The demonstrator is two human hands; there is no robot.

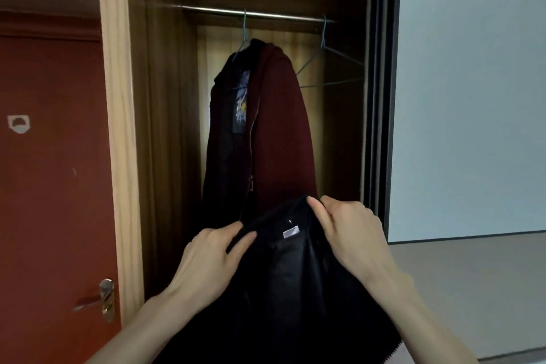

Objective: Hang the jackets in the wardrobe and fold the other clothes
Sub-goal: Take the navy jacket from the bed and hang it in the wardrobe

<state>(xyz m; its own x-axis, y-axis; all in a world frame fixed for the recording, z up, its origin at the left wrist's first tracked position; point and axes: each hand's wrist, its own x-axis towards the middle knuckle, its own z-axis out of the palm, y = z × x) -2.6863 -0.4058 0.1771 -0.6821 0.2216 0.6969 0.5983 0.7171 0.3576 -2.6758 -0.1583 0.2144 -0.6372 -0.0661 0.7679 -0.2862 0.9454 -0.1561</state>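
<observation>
A person stands at an open wooden wardrobe [165, 127], a red door [53, 171] to its left and a pale wall [472, 83] to its right. Left hand [206, 257] and right hand [348, 230] each grip a black jacket [295, 289] at its collar, below a maroon jacket [280, 127] hanging from the rail [266, 14] beside an empty hanger [328, 68].

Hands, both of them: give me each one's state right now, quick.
Left hand: closed, pinching the collar edge of the black jacket.
Right hand: closed, gripping the same jacket's collar at its other side.
</observation>
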